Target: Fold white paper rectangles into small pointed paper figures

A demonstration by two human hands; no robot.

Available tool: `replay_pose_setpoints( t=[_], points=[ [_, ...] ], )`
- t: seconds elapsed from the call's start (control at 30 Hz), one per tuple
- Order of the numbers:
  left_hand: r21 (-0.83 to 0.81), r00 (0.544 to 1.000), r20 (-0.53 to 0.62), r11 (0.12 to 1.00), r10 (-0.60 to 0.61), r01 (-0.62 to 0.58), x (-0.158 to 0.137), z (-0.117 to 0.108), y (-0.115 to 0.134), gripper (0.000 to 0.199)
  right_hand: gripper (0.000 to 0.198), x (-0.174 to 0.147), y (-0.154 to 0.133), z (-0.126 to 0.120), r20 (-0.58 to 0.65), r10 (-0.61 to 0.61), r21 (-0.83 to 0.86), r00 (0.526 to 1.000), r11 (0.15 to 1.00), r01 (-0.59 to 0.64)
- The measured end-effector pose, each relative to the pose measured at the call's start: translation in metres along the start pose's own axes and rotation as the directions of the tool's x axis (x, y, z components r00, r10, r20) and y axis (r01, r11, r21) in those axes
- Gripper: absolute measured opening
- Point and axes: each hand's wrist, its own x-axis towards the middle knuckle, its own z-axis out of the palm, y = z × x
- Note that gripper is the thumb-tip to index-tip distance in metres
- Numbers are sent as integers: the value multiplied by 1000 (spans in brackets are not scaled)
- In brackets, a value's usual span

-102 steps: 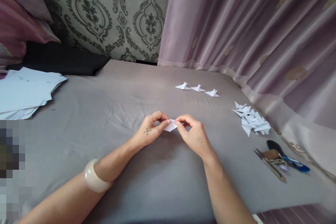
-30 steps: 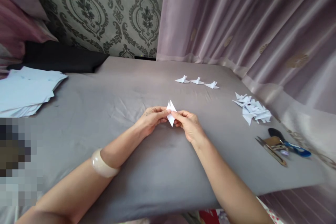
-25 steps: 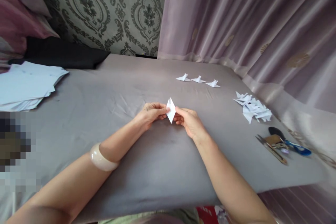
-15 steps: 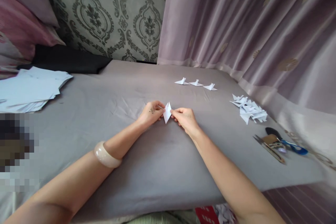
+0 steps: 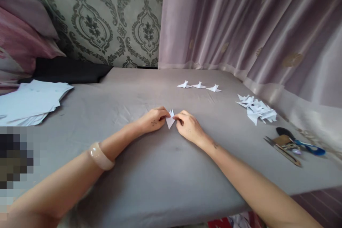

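A small white folded paper (image 5: 170, 122), kite-shaped with a split upper point, is between my hands on the grey cloth (image 5: 165, 171). My left hand (image 5: 155, 119) pinches its left edge, thumb and forefinger pressed together. From the other side, my right hand (image 5: 188, 124) has its curled fingertips at the paper's right edge. Both hands rest low over the cloth. Beyond them stand three folded paper birds (image 5: 199, 85) in a row.
To the right lies a heap of folded white paper pieces (image 5: 258, 108). Nearer me are blue-handled scissors (image 5: 310, 147) and a pointed, knife-like tool (image 5: 285, 153). At left sits a stack of white paper sheets (image 5: 34, 101), with black cloth (image 5: 72, 70) behind.
The view has tilted up slightly. My hands have turned over the paper, the left wrist lower, and the paper's lower part looks shorter and wider.
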Motion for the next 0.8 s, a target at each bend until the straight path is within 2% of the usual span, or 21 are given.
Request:
replay_pose_setpoints(
  t=[0.07,0.17,0.3,0.5,0.8],
  points=[
    [6,996,84,1000,-19,19,1,-9,-1,29,31,-3,4,-1,31,-89,-33,996,995,90],
    [-32,990,140,999,-25,30,3,-18,0,24,29,-2,7,-2,55,-83,-53,995,995,86],
    [-66,993,110,997,-29,36,0,-18,-1,20,21,-1,6,-3,73,-28,-42,997,999,31],
    [-26,999,28,999,20,-19,-7,-7,-8,20,19,-2,5,-1,63,-5,12,998,1000,4],
    [-22,999,4,999,-39,39,-3,-7,-3,20,25,2,8,-3,76,56,55,996,997,-60]
  ],
)
